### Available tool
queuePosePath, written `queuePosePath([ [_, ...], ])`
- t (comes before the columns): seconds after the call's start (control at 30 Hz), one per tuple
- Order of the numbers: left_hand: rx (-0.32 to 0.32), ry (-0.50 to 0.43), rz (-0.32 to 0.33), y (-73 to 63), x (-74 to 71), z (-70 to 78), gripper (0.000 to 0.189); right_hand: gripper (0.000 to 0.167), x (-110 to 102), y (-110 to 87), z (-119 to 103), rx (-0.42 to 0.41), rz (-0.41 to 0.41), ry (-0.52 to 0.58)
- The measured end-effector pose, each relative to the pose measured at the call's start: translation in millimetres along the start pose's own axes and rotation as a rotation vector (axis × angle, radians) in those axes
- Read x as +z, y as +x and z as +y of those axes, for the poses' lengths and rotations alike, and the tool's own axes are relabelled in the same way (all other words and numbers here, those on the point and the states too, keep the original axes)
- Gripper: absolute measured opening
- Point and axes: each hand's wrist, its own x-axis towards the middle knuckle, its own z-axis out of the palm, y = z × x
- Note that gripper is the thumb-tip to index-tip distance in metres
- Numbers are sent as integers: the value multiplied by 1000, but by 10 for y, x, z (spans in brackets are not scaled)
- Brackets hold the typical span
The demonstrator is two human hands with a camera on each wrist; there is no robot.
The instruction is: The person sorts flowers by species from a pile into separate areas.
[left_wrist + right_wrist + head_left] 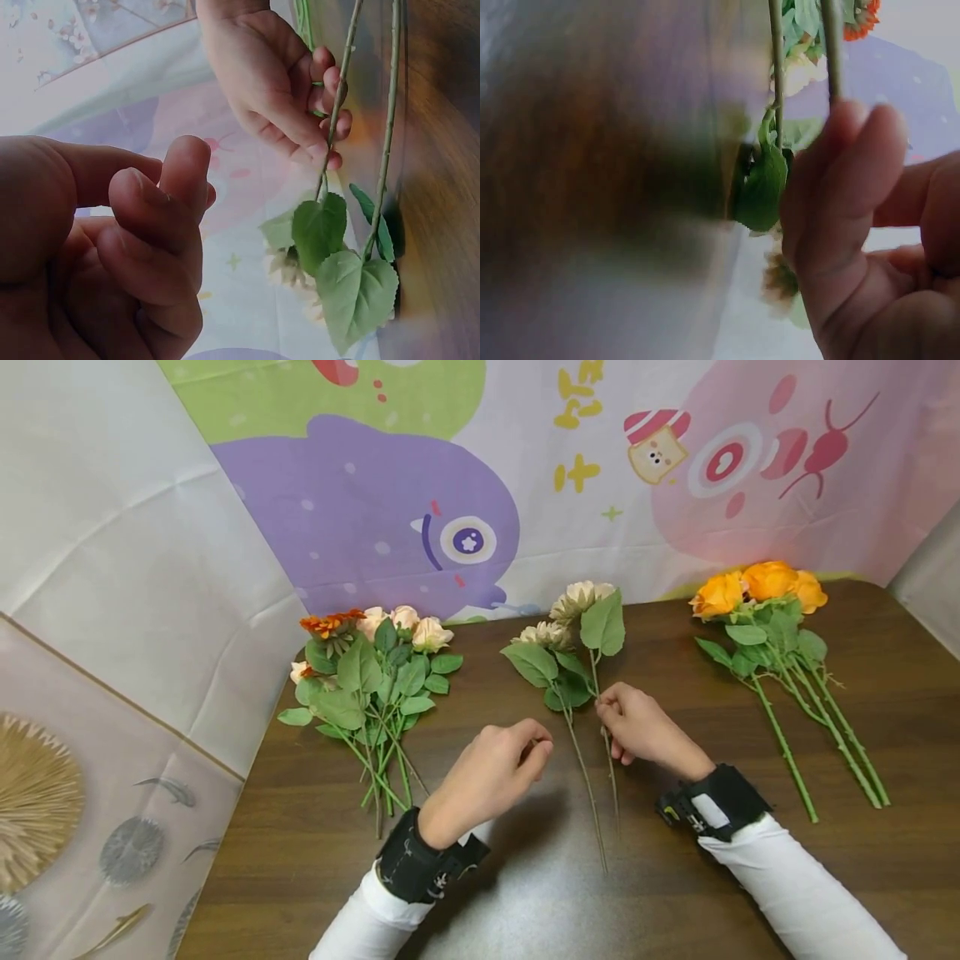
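Two cream artificial flowers on brown stems are at the middle of the table. My right hand (643, 727) pinches the stem of the right cream flower (583, 600) below its leaves; in the left wrist view the thumb and fingers of that right hand (274, 90) close around the stem. Beside it the left cream flower (546, 635) lies with its stem slanting toward the front. To the left of both stems my left hand (491, 768) hovers over the table, fingers loosely curled around nothing. The right wrist view shows the right hand's fingers (840, 195) against the stem.
A bunch of pale pink roses and orange-red flowers (367, 672) lies on the left of the wooden table (315, 885). Several yellow-orange flowers (772, 589) with green stems lie at the right. A cartoon-printed cloth (360, 518) hangs behind the table.
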Motion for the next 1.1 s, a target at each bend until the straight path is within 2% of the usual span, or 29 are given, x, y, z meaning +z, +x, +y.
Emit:
queuePosePath([
  [0.07, 1, -2, -3, 0, -5, 2, 20, 23, 9, 8, 4, 0, 6, -8],
  [0.27, 1, 2, -15, 1, -9, 6, 20, 29, 20, 25, 13, 49, -68, -15],
  [0.4, 6, 10, -10, -1, -5, 4, 17, 30, 41, 37, 12, 71, -87, 6],
  [0.6, 2, 21, -15, 0, -2, 7, 17, 50, 75, 11, -12, 71, -104, -37],
  [0.8, -8, 42, -18, -3, -10, 5, 17, 54, 135, -22, -56, 43, -163, -113],
  [0.93, -3, 58, -8, -7, -17, -2, 16, 63, 164, -28, -60, 18, -161, -140],
  [1.03, -2, 65, -4, -10, -24, -3, 16, 64, 188, -26, -59, -50, -152, -209],
  [1.1, 0, 72, -2, -11, -27, -5, 16, 59, 208, -29, -68, -100, -143, -273],
])
